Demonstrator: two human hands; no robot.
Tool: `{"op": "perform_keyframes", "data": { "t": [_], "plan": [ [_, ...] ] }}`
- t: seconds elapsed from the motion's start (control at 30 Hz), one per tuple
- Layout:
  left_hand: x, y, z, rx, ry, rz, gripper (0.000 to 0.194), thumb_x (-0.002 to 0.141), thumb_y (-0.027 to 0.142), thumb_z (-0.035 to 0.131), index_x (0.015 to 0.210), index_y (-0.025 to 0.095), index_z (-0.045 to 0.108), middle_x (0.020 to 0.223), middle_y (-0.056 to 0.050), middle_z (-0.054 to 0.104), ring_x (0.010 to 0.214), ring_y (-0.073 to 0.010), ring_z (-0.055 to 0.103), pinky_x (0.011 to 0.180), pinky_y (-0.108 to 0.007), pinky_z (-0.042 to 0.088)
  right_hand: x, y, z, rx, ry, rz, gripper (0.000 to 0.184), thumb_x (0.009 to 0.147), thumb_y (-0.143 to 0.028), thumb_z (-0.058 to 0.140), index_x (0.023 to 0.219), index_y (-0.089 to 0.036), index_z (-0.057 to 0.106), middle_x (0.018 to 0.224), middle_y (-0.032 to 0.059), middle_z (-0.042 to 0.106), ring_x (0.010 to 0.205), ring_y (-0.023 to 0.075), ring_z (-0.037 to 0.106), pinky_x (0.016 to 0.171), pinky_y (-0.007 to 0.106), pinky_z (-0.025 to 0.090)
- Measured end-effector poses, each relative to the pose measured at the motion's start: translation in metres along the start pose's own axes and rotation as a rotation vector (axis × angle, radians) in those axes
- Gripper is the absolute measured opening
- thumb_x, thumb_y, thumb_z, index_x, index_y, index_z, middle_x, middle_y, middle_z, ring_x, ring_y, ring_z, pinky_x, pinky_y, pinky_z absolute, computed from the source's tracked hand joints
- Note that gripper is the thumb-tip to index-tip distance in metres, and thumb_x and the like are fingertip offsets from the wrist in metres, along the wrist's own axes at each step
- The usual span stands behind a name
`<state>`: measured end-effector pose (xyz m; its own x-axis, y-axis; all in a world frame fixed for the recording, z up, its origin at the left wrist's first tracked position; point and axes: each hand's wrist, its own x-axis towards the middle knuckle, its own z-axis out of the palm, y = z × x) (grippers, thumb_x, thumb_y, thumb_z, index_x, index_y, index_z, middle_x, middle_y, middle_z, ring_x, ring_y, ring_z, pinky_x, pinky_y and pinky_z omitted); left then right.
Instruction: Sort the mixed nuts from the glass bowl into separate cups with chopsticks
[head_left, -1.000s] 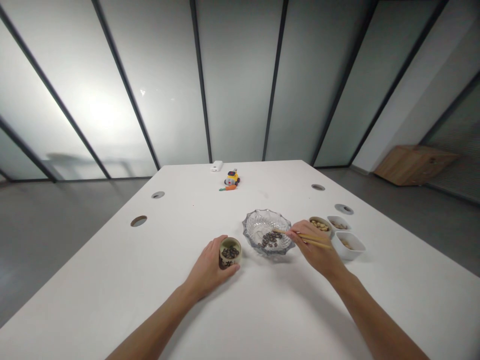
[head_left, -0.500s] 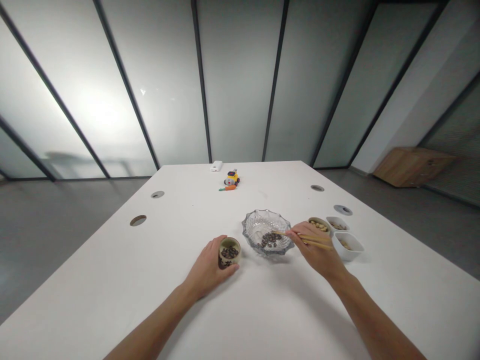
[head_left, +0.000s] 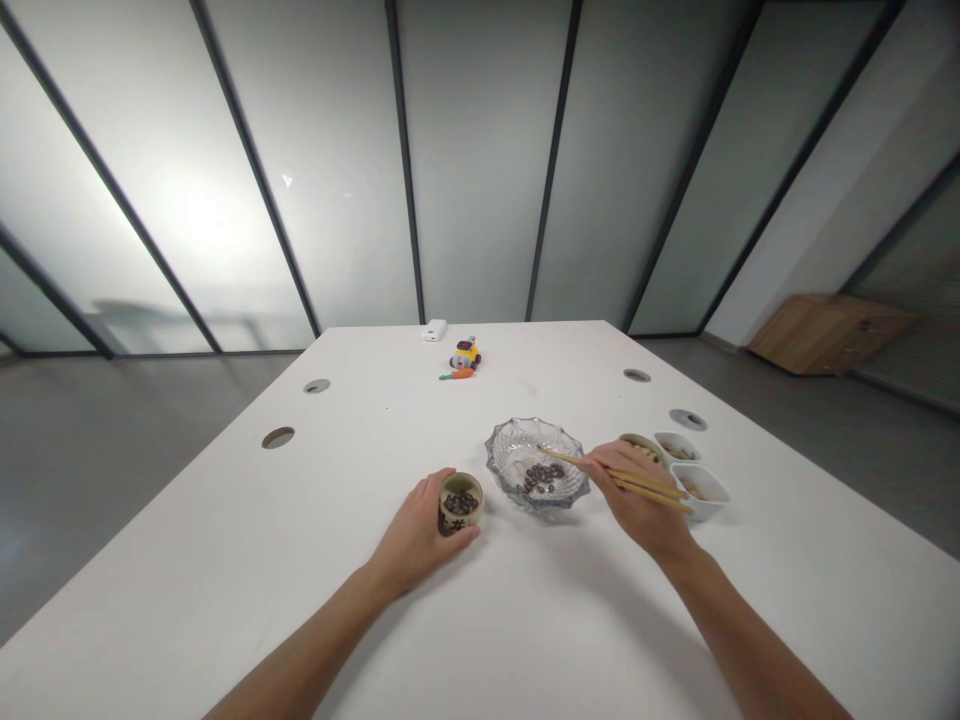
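Note:
My left hand (head_left: pixel 418 525) is wrapped round a small ceramic cup (head_left: pixel 452 522) with dark characters on its side. Dark beans (head_left: pixel 461 503) lie inside the cup, which stands upright on the table. To its right is a scalloped clear glass bowl (head_left: pixel 499 470) with more dark beans (head_left: pixel 541 478) gathered toward its near side. My right hand (head_left: pixel 637 500) grips a pair of wooden chopsticks (head_left: pixel 649 487) at the bowl's right edge. Their tips reach over the inside of the bowl; whether they pinch a bean is too small to tell.
Beside my right hand stand two white dishes (head_left: pixel 709 497) and a round bowl (head_left: pixel 651 444) of pale nuts, partly hidden. Farther back on the white table (head_left: pixel 360 480) are a yellow toy car (head_left: pixel 466 352), an orange carrot-shaped piece (head_left: pixel 459 375) and a white box (head_left: pixel 433 330).
The chopstick tips have lifted off the beans and shifted up and left, toward the bowl's far side. My left hand stays on the cup.

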<state>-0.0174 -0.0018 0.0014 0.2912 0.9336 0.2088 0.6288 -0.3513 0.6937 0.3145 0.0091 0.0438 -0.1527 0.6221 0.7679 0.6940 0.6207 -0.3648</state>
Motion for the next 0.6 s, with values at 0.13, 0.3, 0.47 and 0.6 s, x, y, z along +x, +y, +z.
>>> {"op": "perform_keyframes", "data": {
  "t": [0.13,0.3,0.47,0.6],
  "plan": [
    [0.0,0.002,0.003,0.036,0.005,-0.004,0.069,0.081,0.033,0.082,0.144,0.023,0.057,0.141,-0.015,0.069,0.129,-0.0369,0.066,0.114,-0.056,0.051,-0.001,-0.021,0.006,0.121,0.133,0.111,0.032,0.11,-0.041,0.059,0.087,-0.026,0.075,0.084,0.0035,0.077,0.079,0.0206,0.071,0.074,0.035,0.054],
    [0.0,0.005,0.003,0.058,-0.004,-0.001,0.068,0.08,0.034,0.082,0.143,0.023,0.058,0.141,-0.015,0.069,0.129,-0.0376,0.066,0.113,-0.056,0.051,-0.001,-0.044,0.011,0.283,0.054,0.149,0.036,0.108,-0.049,0.06,0.086,-0.026,0.077,0.08,0.0035,0.077,0.076,0.0214,0.073,0.071,0.034,0.056],
    [0.0,0.004,0.002,0.054,-0.023,-0.011,0.069,0.08,0.033,0.083,0.144,0.023,0.057,0.141,-0.015,0.069,0.128,-0.0371,0.066,0.112,-0.055,0.051,0.008,-0.024,-0.005,0.087,0.154,0.144,0.041,0.105,-0.059,0.062,0.085,-0.025,0.076,0.078,0.0034,0.075,0.071,0.0204,0.07,0.066,0.033,0.053],
    [0.0,0.003,0.002,0.047,-0.018,0.003,0.068,0.081,0.034,0.083,0.143,0.024,0.058,0.14,-0.015,0.07,0.128,-0.037,0.066,0.112,-0.054,0.051,0.009,-0.004,-0.011,-0.003,0.028,0.123,0.048,0.105,-0.061,0.059,0.078,-0.025,0.073,0.073,0.0033,0.072,0.068,0.0203,0.068,0.066,0.034,0.052]
  ]
}}
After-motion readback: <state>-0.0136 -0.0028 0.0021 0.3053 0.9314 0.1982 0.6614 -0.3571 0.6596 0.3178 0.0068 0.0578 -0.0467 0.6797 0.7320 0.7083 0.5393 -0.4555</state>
